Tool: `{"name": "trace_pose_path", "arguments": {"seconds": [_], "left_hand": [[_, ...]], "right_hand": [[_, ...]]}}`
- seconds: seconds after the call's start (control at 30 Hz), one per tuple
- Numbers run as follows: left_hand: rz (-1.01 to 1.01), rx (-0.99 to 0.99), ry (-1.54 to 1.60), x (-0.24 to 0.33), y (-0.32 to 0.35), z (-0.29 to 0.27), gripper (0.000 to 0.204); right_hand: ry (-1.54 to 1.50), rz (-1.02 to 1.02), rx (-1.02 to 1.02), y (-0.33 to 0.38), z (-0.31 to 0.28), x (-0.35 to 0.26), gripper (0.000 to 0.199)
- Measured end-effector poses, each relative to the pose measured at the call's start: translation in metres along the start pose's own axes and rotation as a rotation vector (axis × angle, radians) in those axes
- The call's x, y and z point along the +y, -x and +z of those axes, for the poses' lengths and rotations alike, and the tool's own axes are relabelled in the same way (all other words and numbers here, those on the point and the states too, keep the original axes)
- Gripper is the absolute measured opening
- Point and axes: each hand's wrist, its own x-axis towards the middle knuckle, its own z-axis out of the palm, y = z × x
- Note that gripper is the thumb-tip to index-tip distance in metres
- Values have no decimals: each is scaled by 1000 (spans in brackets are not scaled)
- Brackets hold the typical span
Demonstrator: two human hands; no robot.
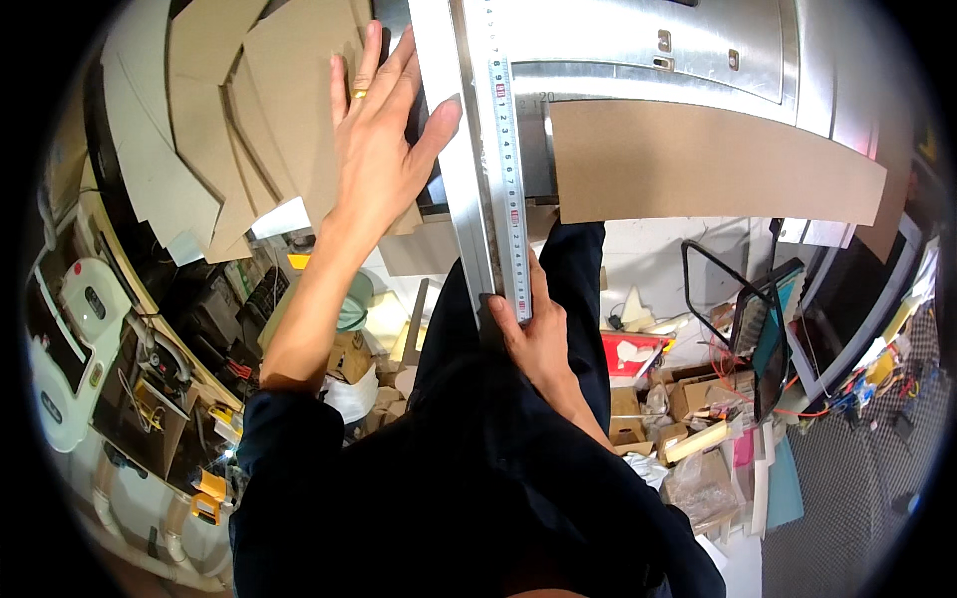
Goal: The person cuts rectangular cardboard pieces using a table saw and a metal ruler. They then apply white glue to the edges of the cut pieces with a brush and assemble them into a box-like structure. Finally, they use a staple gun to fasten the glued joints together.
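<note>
Long metal bar laid lengthwise across the front edge of the table, its near end brought out over the wearer's legs. A printed measuring scale is seen along the bar's right side.

Left hand: placed palm down at the bar's left; fingers open and spread, pointed away from the body, thumb laid on the bar's left edge. A ring is worn. Right hand: near end of the bar gripped, thumb on the left, fingers curled round the right side beside the scale.

Cardboard sheets are overlapped left of the left hand; a brown cardboard strip is laid right of the bar.

Containers, floor level. Red tray, right of the legs: pale scraps held in it. Cardboard box, lower right: contents cannot be told; clear plastic bag is seen near it, contents blurred. White plastic bag, beside the left forearm: contents hidden. Greenish round bin, above that bag: partly hidden by the forearm, contents not made out.
</note>
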Motion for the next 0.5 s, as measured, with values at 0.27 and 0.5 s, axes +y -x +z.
{"name": "trace_pose_path", "arguments": {"seconds": [0.27, 0.5], "left_hand": [[23, -49, -65, -5, -3, 7, 63], [45, -66, -81, -4, -3, 6, 66]], "right_hand": [[-41, -3, -47, -3, -12, 6, 85], [-24, 4, -68, -3, -16, 6, 87]]}}
